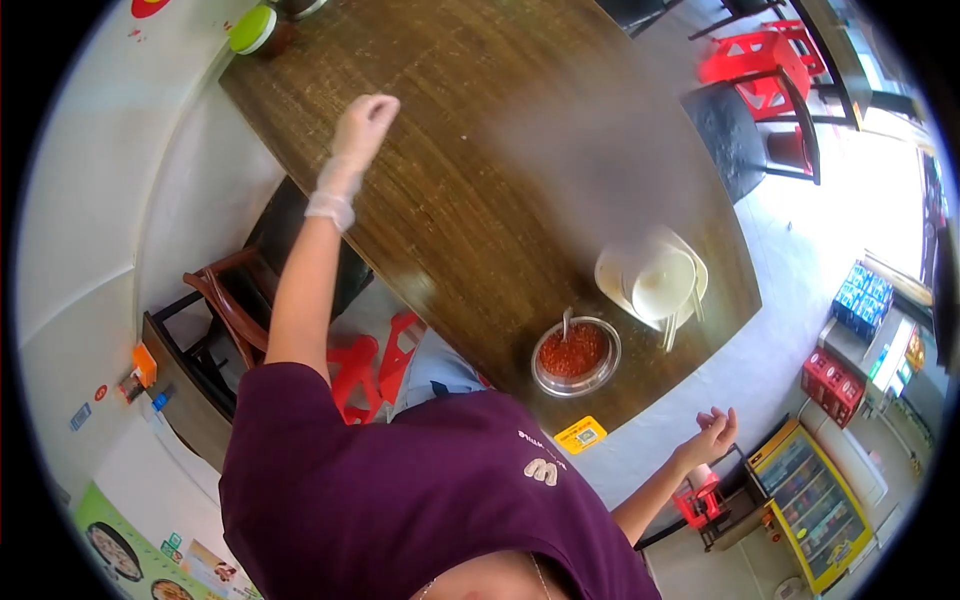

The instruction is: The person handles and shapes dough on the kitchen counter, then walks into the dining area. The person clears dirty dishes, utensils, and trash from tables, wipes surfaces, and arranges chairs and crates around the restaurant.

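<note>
My left hand [367, 125], in a thin clear glove, is over the left part of the brown wooden table [440, 190]. Its fingers are curled together, and nothing shows in them. My bare right hand [712, 436] hangs beyond the table's right edge with its fingers apart and holds nothing. Between the hands, a metal bowl of red chili sauce [573, 353] stands near the edge with a spoon [567, 318] in it. Beside it, a white bowl [663, 285] rests on stacked white dishes, with chopsticks [670, 330] at their side.
A green-lidded jar [253, 30] stands at the table's far left corner. A yellow code card [581, 434] lies at the near edge. Chairs [735, 135] and red stools [755, 65] surround the table. A grey blur covers part of the tabletop and bowl.
</note>
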A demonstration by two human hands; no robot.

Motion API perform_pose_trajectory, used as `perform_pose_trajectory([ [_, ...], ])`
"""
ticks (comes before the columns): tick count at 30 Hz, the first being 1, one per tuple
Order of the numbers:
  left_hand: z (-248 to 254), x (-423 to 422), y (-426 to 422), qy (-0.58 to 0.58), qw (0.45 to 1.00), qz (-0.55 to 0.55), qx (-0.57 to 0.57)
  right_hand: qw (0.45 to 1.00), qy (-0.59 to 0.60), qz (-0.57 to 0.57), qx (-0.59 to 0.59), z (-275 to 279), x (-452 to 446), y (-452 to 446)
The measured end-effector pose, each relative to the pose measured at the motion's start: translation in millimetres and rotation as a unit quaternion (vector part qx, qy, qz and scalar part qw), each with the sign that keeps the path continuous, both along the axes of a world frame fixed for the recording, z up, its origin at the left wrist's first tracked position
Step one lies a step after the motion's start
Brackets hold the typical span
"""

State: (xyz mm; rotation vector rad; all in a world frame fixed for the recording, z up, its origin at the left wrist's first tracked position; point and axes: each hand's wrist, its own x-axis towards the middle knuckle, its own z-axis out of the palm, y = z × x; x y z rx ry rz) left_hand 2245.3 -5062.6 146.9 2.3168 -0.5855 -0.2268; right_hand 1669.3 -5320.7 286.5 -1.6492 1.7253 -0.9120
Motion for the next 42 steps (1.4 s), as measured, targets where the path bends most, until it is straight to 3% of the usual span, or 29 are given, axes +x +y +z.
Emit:
perform_pose_trajectory([
  [3,-14.1,-51.0,-24.7,-0.037,0.997,0.013,-0.071,0.999,-0.034,-0.027,0.005,-4.5,-37.4,-0.7],
  [6,-4.2,-116.2,-50.9,0.209,0.963,0.009,-0.169,0.997,-0.072,-0.035,0.01,-12.7,-70.4,-0.6],
  [12,15.5,-268.4,-42.6,0.362,0.91,-0.199,0.036,0.986,-0.146,0.024,0.079,-46.3,-154.8,6.0],
  [14,7.5,-317.4,-24.0,0.413,0.896,-0.164,0.025,0.982,-0.145,0.038,0.116,-58.1,-182.7,11.0],
  [16,30.3,-362.3,-17.3,0.491,0.865,-0.098,0.034,0.973,-0.159,0.049,0.16,-63.9,-207.3,17.3],
  [19,17.7,-411.3,-4.5,0.56,0.826,-0.022,-0.061,0.959,-0.181,0.073,0.205,-76.3,-233.6,25.4],
  [22,11.2,-435.3,-6.6,0.562,0.813,0.006,-0.15,0.938,-0.175,0.124,0.273,-77.0,-231.5,27.0],
  [27,5.6,-439.5,-13.8,0.535,0.836,0.038,-0.117,0.888,-0.27,0.193,0.319,-98.8,-189.9,10.1],
  [30,-0.2,-434.7,-13.3,0.543,0.831,0.018,-0.121,0.891,-0.205,0.172,0.367,-100.5,-137.8,-9.5],
  [31,11.9,-438.3,-18.6,0.524,0.844,0.019,-0.113,0.83,-0.34,0.146,0.417,-138.2,-129.2,-24.2],
  [32,11.5,-440.4,-18.1,0.521,0.845,0.023,-0.114,0.787,-0.387,0.135,0.462,-166.9,-117.8,-38.1],
  [33,8.4,-439.6,-17.3,0.518,0.847,0.027,-0.115,0.834,-0.339,0.174,0.399,-143.7,-91.9,-46.9],
  [36,0.6,-434.4,-16.5,0.518,0.845,0.053,-0.122,0.855,-0.296,0.187,0.383,-164.7,-43.3,-80.8],
  [42,27.3,-420.1,0.6,0.499,0.851,0.08,-0.145,0.847,-0.269,0.233,0.396,-163.7,23.2,-111.4],
])
